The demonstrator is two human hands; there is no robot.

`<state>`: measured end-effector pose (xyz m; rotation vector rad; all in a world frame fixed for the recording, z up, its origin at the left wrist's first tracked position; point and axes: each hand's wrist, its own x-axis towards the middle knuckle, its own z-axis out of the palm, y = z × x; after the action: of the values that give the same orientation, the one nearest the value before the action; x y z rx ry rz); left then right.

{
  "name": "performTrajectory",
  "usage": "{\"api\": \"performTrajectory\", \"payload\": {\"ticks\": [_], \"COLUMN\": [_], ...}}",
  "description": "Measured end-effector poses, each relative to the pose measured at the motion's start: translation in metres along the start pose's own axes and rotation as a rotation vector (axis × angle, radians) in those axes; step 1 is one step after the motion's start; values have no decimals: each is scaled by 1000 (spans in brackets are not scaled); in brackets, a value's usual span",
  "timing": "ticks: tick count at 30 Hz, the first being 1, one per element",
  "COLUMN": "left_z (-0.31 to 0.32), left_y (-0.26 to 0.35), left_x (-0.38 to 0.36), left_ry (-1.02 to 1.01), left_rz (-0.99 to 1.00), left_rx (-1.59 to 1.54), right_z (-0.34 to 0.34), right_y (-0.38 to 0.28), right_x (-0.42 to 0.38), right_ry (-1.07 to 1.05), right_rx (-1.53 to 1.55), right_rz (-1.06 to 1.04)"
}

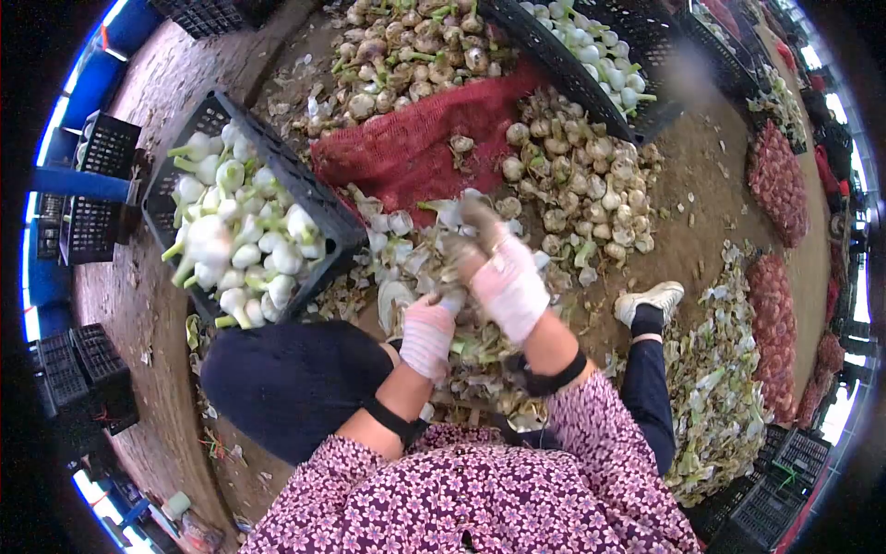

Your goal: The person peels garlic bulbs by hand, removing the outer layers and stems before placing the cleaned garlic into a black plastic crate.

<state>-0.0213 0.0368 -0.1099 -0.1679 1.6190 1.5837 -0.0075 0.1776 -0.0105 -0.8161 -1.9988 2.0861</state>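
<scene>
My left hand point(432, 331), in a pale fingertip-stained glove, is low over the heap of garlic skins point(489, 346), its fingers curled; what they hold, if anything, I cannot make out. Just right of it and higher is my right hand point(503, 272), gloved too, its fingers smeared by motion over the skins. Beyond the hands lie a pile of untrimmed garlic bulbs point(591, 180) and a red mesh sack point(406, 152). To the left, a black crate point(318, 198) holds cleaned white garlic; one bulb point(209, 240) there is blurred.
Another pile of garlic point(415, 51) and a second black crate point(554, 69) with white bulbs are at the top. My shoe point(651, 300) stands at the right, beside more scattered skins point(715, 388). Full red mesh sacks point(773, 323) line the right side; stacked crates point(83, 369) stand left.
</scene>
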Motion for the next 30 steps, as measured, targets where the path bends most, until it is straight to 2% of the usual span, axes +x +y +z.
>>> {"api": "performTrajectory", "payload": {"ticks": [1, 2, 3, 4, 5, 6, 7, 9, 10, 11, 13, 14, 15, 17, 18, 19, 20, 21, 24, 26, 30], "left_z": [4, 10, 12, 12, 13, 16, 17, 26, 30, 30, 26, 29, 29, 29, 29, 30, 32, 28, 30, 34, 29], "left_y": [14, 26, 27, 23, 20, 18, 15, 32, 34, 32, 23, 14, 18, 27, 33, 42, 47, 49, 56, 72, 77], "left_x": [-9, -14, -13, -12, -10, -5, -2, -7, -6, -2, 4, 7, 7, 8, 2, -6, -12, -15, -36, -62, -84], "left_ry": [2, 3, 10, -25, -59, -62, -51, -82, -82, -72, -90, -45, -36, 0, -2, -48, -101, -249, -396, -536, -609], "left_rz": [-37, -166, -175, -164, -151, -280, -289, -63, -131, -134, -2, 96, 88, 356, 350, 446, 545, 594, 635, 41, 160], "left_rx": [-36, -137, -142, -130, -119, -148, -148, 67, -13, -7, 161, 172, 169, 528, 532, 594, 654, 566, 588, -45, 76], "right_z": [-23, -50, -72, -95, -107, -110, -112, -109, -107, -106, -106, -106, -105, -106, -99, -89, -74, -62, -61, -62, -59], "right_y": [47, 82, 83, 101, 99, 101, 104, 118, 126, 135, 150, 162, 153, 119, 94, 69, 49, 36, 24, 13, -7], "right_x": [44, 64, 74, 90, 105, 113, 119, 141, 149, 154, 157, 143, 123, 74, 48, 23, -2, -23, -71, -91, -122], "right_ry": [144, 256, 317, 291, 169, 93, 17, -90, -186, -194, -91, 89, 76, -123, -131, -133, -46, 46, 78, 108, 27], "right_rx": [124, -581, -782, -1032, -1208, -1250, -1287, -1327, -1370, -1360, -1247, -1186, -1187, -856, -732, -607, -102, 410, 383, 323, 213], "right_rz": [191, -136, -54, 76, 259, 244, 227, 265, 298, 296, 392, 273, 276, -127, -82, -37, 225, 465, 370, 299, 84]}}
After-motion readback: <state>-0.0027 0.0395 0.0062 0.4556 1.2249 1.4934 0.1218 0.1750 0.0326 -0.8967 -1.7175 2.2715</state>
